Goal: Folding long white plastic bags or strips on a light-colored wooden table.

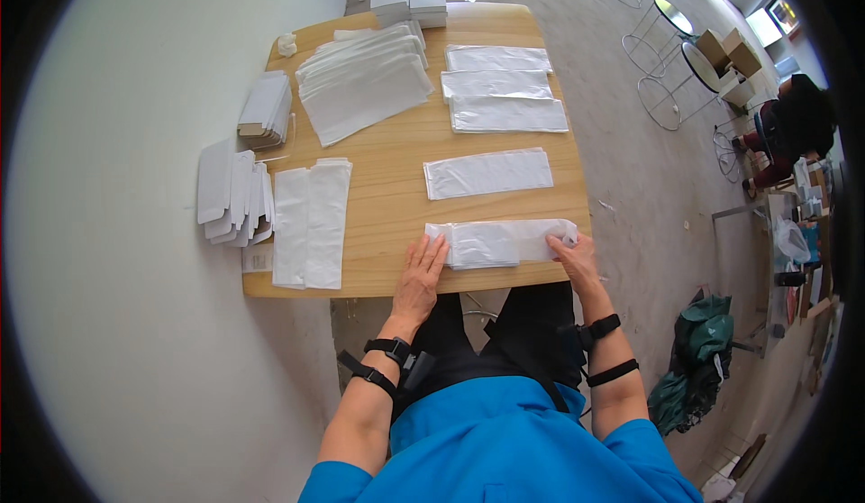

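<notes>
The person stands at the near edge of a wooden worktop [387, 198], both bare hands on one thin white folded sheet [484, 243], which lies close along this near edge, toward the near right corner. The left hand [420, 276] is open, its fingers laid flat upon the left end of the sheet. The right hand [577, 258] has its fingers bent and grips the right end between thumb and fingers, where the sheet looks more transparent; it may be plastic film, but the view is too coarse to be certain. Just beyond lies a similar white strip [488, 174], and farther along the right edge is a group of overlapping white bundles [505, 90]. At the near left corner two long white sheets [311, 224] rest side by side. On the left edge are a leaning pile of flat white cartons [236, 192] and, behind it, a neater white stack [265, 106]. Toward the far left corner spreads a fan of larger white sheets [365, 81], with a crumpled tissue [286, 45] near the corner itself. Two stacks of white boxes [429, 3] stand at the far edge.
</notes>
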### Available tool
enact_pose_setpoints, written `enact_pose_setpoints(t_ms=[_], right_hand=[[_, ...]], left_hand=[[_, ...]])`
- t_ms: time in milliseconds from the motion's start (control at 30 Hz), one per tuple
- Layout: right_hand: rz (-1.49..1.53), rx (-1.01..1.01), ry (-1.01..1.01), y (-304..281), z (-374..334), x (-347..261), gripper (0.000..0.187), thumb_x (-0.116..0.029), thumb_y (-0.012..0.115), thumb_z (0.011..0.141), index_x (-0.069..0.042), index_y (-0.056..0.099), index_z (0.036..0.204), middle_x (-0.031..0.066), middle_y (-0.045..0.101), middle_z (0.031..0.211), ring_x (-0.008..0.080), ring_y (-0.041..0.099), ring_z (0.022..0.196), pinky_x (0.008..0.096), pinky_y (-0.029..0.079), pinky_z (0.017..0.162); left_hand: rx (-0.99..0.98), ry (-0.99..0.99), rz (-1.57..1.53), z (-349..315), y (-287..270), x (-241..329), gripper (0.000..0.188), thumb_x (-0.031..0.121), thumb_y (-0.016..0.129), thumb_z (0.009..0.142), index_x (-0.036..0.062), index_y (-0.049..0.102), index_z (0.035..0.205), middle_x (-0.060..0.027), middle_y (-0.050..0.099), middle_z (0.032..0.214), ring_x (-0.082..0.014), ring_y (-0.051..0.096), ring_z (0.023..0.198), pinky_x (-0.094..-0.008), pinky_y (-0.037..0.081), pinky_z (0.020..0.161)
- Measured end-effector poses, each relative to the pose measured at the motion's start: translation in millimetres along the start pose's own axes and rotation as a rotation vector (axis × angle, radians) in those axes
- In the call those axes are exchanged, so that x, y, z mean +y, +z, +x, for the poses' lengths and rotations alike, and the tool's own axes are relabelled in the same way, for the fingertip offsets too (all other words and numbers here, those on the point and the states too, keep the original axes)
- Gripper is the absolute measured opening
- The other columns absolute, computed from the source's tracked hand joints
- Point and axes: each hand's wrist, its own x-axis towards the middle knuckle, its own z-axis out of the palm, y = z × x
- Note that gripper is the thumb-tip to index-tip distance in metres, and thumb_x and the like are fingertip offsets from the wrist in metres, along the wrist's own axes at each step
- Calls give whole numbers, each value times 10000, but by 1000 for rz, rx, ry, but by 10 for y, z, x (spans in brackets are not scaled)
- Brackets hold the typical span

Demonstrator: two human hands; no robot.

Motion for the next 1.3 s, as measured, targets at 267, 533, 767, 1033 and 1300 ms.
enact_pose_setpoints(t_ms=[267,533,767,1033,1300], right_hand=[[-71,114,-81,-36,111,370,225,-161,695,791,-31,665,973,15,660,844,104,600,733,262,492,627],[-233,248,-130,-3,107,291,303,-216,733,725,-23,661,948,97,689,818,202,649,729,330,502,674],[-324,312,-202,18,142,347,318,-240,749,712,-22,652,922,118,673,786,245,645,712,351,497,671],[-189,301,-249,32,206,490,296,-219,755,740,-25,658,942,81,677,785,184,626,695,320,487,654],[-120,259,-203,20,242,554,268,-196,753,745,-28,676,939,64,685,788,142,617,704,309,485,650]], left_hand=[[-15,7,37,-19,26,28,544,-7,459,826,129,461,1353,-61,400,1435,-266,319,1355,-448,220,1143],[-25,14,52,-25,5,28,536,7,460,830,141,467,1349,-54,399,1434,-260,316,1352,-464,196,1146],[-22,7,77,-38,33,23,513,14,466,829,80,465,1337,-51,400,1434,-244,317,1357,-460,186,1151],[-30,3,104,-51,56,13,499,26,467,834,60,474,1332,-34,385,1451,-235,310,1364,-468,184,1152],[-20,-17,103,-65,86,22,502,43,473,847,124,483,1342,6,374,1462,-208,307,1370,-512,177,1139]])
